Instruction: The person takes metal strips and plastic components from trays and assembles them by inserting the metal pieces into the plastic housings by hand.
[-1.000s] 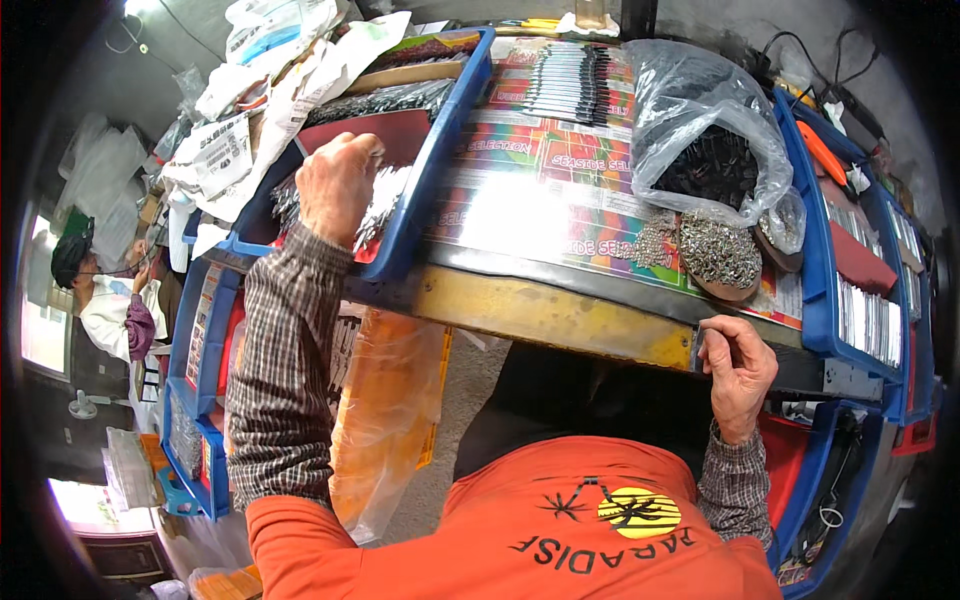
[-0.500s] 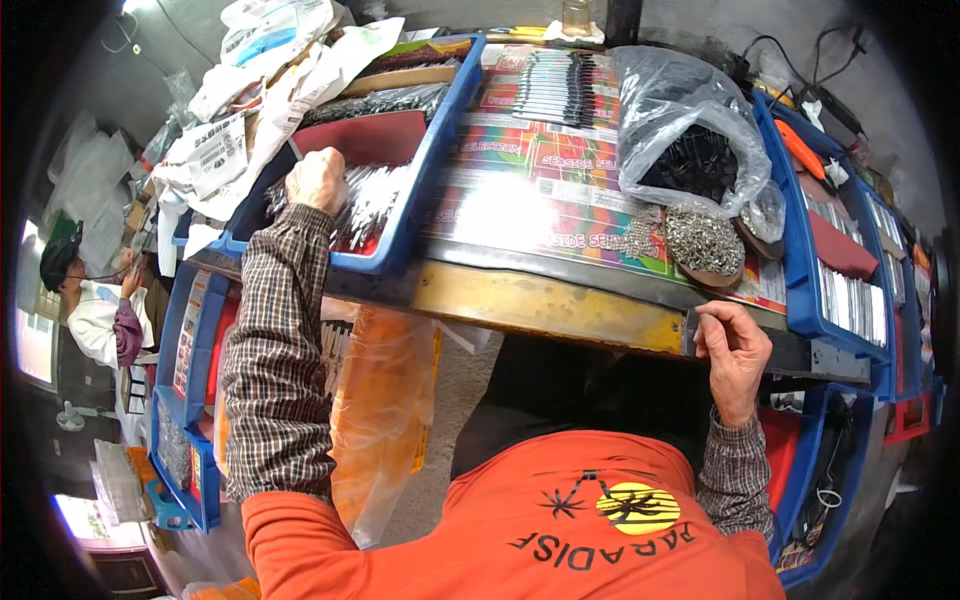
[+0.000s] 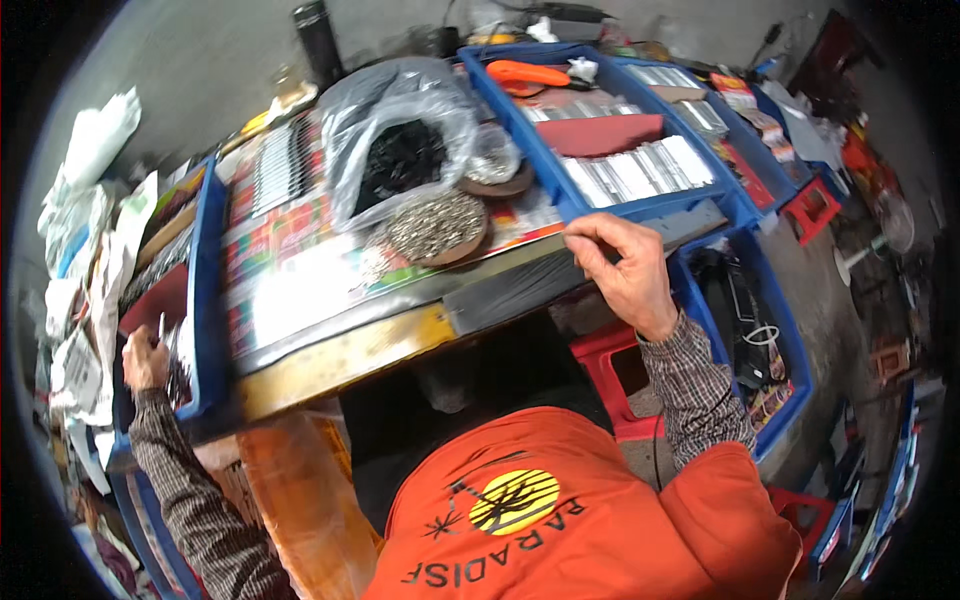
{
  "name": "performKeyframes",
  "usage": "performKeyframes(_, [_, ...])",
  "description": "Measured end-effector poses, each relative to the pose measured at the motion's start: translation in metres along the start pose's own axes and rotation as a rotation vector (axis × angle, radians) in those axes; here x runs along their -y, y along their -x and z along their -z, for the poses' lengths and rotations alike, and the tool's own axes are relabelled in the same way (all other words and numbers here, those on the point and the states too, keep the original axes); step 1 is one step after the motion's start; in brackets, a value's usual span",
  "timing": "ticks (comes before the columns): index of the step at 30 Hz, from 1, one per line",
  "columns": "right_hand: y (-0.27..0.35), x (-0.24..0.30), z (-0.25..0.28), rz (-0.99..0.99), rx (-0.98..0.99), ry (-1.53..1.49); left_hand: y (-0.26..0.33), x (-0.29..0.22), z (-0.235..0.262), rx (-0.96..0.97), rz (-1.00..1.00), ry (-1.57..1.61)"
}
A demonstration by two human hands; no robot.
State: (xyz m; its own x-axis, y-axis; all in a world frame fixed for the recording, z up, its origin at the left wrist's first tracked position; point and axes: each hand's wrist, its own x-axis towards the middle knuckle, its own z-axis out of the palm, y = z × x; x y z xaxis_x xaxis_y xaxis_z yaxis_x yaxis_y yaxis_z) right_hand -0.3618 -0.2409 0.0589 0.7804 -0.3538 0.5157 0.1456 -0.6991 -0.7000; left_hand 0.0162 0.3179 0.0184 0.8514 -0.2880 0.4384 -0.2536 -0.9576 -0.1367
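Lying just left of the left hand [image 3: 146, 360], rumpled white papers [image 3: 75, 375] flank the left blue bin [image 3: 207, 320]. That hand is bent inside it over slim silvery pieces [image 3: 181, 365]; a pale one stands beside its fingertips (gripped or merely near, I cannot tell). Right of that hand come a row of slim rods [image 3: 280, 172], a clear plastic bag [image 3: 345, 150] and small metal parts [image 3: 435, 225]. The right hand [image 3: 625, 268], thumb meeting forefinger, is before the right blue bin [image 3: 650, 207]; whether it pinches anything, I cannot tell.
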Motion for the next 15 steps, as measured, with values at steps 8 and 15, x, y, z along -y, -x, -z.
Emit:
performKeyframes(8, [-0.042, -0.053, 0.081, 0.069, -0.204, 0.460, -0.008, -0.017, 0.007, -0.086, 0.052, 0.108])
performKeyframes(15, [-0.072, -0.127, 0.096, 0.013, 0.045, 0.748, -0.005, -0.021, 0.013, -0.128, 0.043, 0.233])
